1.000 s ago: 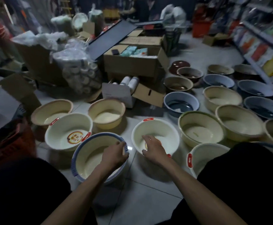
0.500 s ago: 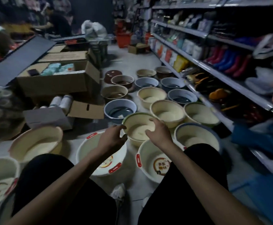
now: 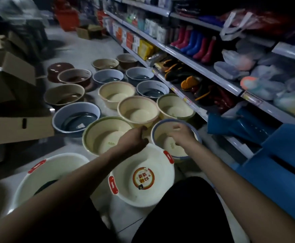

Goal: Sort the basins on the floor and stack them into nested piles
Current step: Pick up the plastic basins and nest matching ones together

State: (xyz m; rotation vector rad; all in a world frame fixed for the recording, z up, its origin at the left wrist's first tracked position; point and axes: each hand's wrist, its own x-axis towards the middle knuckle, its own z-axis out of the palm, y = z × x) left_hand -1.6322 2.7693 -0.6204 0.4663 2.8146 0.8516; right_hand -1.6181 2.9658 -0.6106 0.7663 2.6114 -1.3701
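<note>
Head view shows your left hand [image 3: 134, 140] curled by the near rim of the pink-rimmed basin [image 3: 138, 111]; I cannot tell if it grips it. Your right hand [image 3: 181, 135] hangs loose and empty over the blue-rimmed basin [image 3: 162, 141]. Many basins sit apart on the floor [image 3: 83, 50]. You seem to be picking one. Next, grab its rim firmly and drop it into a matching basin.

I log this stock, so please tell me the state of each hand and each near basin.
left hand, fingers curled, grip unclear
right hand, fingers relaxed, holds nothing
blue-rimmed basin, upright, empty
green-rimmed basin, upright, empty
brown basin, upside down
</note>
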